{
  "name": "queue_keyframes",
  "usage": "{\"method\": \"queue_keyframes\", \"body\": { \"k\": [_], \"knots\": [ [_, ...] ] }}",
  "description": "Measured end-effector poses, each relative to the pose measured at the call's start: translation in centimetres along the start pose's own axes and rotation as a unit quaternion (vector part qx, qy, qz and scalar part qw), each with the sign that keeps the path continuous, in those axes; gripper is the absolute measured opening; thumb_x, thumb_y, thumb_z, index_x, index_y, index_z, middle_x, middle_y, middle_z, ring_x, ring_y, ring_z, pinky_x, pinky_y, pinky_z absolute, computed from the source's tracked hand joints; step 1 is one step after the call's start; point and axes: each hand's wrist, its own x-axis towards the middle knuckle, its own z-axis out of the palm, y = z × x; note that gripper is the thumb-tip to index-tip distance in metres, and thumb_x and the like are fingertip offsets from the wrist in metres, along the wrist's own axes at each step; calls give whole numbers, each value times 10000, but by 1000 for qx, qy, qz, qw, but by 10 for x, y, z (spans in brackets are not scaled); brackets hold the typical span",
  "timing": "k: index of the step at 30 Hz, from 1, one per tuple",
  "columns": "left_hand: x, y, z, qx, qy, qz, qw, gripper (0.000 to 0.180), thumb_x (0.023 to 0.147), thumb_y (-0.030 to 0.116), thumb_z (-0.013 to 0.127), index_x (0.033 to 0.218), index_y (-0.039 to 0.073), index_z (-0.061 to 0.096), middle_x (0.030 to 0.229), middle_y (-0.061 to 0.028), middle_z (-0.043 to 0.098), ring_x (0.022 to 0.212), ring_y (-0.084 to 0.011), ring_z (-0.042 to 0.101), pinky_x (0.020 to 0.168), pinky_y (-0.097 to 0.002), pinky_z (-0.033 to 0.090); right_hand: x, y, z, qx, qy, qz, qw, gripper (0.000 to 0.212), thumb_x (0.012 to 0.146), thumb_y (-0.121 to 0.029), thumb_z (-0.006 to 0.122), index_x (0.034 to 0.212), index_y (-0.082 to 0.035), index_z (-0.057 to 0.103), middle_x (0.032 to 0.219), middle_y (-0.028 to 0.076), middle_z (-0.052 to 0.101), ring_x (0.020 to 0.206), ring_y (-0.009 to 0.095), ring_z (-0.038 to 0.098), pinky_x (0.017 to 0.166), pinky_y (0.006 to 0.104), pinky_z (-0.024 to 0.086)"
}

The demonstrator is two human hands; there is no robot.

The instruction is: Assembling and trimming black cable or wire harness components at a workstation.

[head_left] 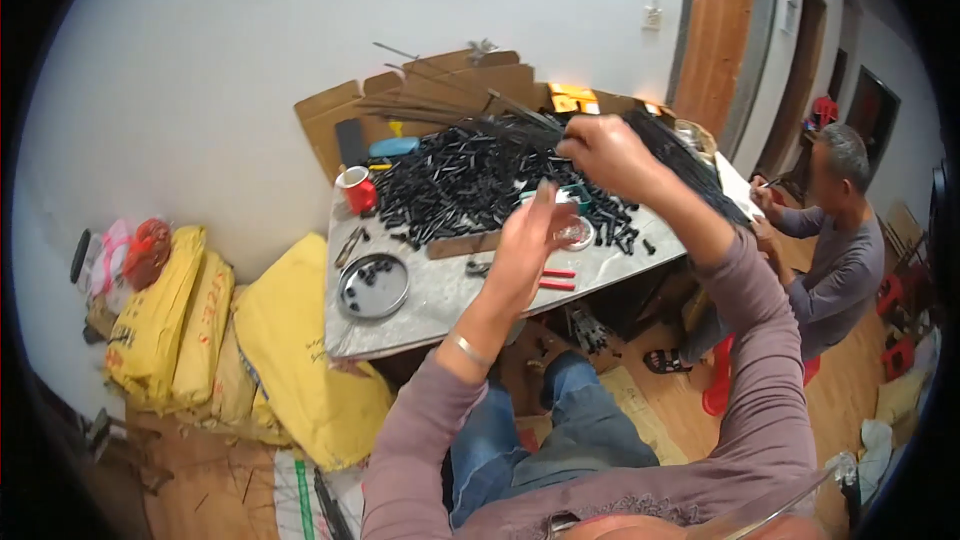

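Note:
My right hand [605, 155] is raised over the far side of the table, its fingers curled in a pinch; whatever they grip is too small or hidden to name. Lower and to the left, my left hand [522, 252] has thumb and fingers drawn together above the table's front part, and I cannot make out what is between them. Behind both hands spreads a large heap of short black tubular parts [440, 175]. A small round dish [577, 233] sits just right of my left hand. Red-handled pliers [557, 280] and a wooden strip [463, 245] lie close by.
A round grey tray [373, 286] holds several black pieces, with a red and white mug [356, 190] behind it. Long dark rods [680, 155] lie at the right. Yellow sacks [310, 350] stand on the left floor. Another person [840, 240] sits at right holding paper.

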Motion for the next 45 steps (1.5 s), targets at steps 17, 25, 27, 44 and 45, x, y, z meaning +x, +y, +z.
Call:
{"method": "queue_keyframes", "body": {
  "k": [17,25,27,44,45],
  "knots": [
    [6,126,-14,147,175,293,928,400,985,407,470,909,25,563,648,-7,513,544,-97,490,513,-237,425,-25,-100,155,554,2,-25,832,229,958,-179,446,826,-11,528,583,39,512,514,120,506,486,291,432],
    [7,68,-100,215,253,191,924,386,987,370,467,1078,10,576,863,-84,654,737,-170,642,637,-289,513,-69,-62,247,514,-109,37,850,259,947,-232,481,897,-4,594,607,81,586,524,161,582,501,308,466],
    [7,81,-96,45,192,156,968,496,978,466,425,1108,8,566,918,-122,660,806,-236,664,709,-349,548,-74,-71,194,538,-212,84,812,299,985,-249,436,906,-4,589,629,45,564,529,111,551,483,259,444],
    [13,73,-96,-64,137,62,987,247,978,175,489,1161,12,524,998,-158,656,869,-329,664,722,-444,570,-127,-67,116,595,-224,130,761,251,975,-279,495,940,-45,579,632,-1,520,442,69,454,400,223,351],
    [12,71,-98,-63,139,58,987,247,978,175,489,1161,12,524,998,-158,656,869,-329,664,722,-444,570,-130,-63,119,581,-235,120,770,256,977,-280,492,922,-45,578,646,3,538,451,67,471,412,218,363]
  ]
}}
